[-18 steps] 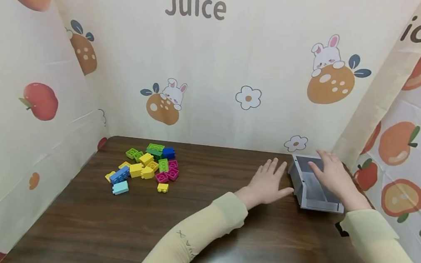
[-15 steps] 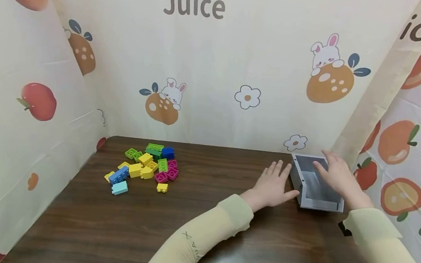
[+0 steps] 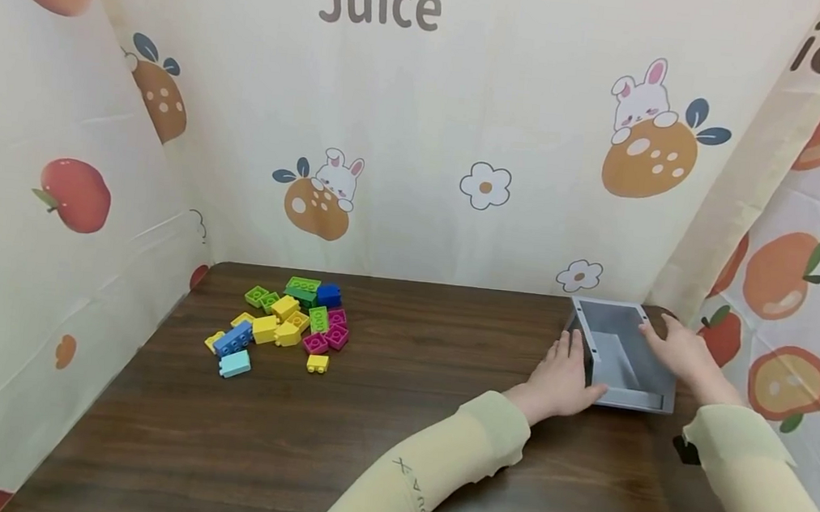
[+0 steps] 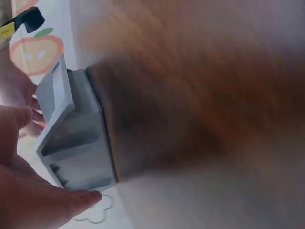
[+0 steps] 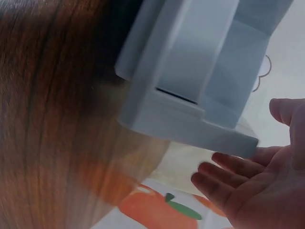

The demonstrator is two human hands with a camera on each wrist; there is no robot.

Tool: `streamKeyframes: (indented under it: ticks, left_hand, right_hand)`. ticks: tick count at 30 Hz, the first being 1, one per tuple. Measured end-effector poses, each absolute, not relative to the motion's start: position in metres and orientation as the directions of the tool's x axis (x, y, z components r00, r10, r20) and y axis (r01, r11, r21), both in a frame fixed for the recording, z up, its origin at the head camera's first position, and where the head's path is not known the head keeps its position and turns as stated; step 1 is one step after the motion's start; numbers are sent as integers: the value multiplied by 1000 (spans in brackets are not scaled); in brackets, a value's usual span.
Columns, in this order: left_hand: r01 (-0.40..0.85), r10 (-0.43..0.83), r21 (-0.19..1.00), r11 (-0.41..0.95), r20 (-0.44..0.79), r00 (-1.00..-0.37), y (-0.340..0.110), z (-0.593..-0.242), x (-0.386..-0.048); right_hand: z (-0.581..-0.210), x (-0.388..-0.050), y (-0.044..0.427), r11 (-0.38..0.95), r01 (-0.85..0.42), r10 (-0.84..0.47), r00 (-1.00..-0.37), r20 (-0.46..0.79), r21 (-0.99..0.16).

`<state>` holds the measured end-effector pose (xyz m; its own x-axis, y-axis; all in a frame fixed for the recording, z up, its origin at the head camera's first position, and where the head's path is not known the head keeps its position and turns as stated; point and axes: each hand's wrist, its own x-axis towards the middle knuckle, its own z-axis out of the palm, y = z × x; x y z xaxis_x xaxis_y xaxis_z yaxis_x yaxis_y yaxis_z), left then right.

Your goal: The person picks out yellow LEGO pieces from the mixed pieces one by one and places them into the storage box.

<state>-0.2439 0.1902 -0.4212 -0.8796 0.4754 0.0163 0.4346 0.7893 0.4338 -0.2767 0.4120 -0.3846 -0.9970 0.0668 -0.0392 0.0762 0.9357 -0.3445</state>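
A grey plastic bin (image 3: 631, 401) with an open top sits at the right of the table. My left hand (image 3: 560, 379) is at its left wall, fingers extended along the side and thumb toward the front corner. My right hand (image 3: 688, 355) is at the right wall, with its thumb near the top rim and its other fingers hidden behind the bin. In the right wrist view, the fingers (image 5: 221, 183) lie loosely straight beside the bin's edge. From the left wrist view, the left hand (image 4: 28, 191) is close against the bin; whether it touches cannot be told.
Several toy building bricks (image 3: 287, 335), in yellow, green, blue and magenta, lie heaped at the table's left. A single yellow brick (image 3: 317, 363) lies just in front. Printed curtains (image 3: 421, 127) enclose the back and sides of the dark wooden table (image 3: 253, 454).
My left hand has moved right, up to the bin's left wall. The right hand has shifted from above the bin out to its right side and lower. The bricks have stayed put.
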Motion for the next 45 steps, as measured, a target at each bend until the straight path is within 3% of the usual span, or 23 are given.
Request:
streamKeyframes:
  ticks: [5,14,20,33,45]
  left_hand:
    - [325,459,694,643,-9,-888,190,-424,-246]
    - [125,492,919,374,-82,-867,194,-432,-244]
    - [62,480,937,344,-118,-870,196,-432,-242]
    - [73,457,932,354,-105,-883,192,-425,-241]
    - [39,339,911,410,-113,-934,189,-423,-234]
  right_hand:
    - [-392,-281,419,927,66,47,-997,-59,-370]
    - [-405,-283,419,900,48,34,-999,-39,-434]
    - [-404,-280,416,892,90,60,-995,-82,-444]
    - [-402,-276,405,885,95,85,-995,-42,-457]
    - [-406,-272,395,883,85,89,-996,-12,-462]
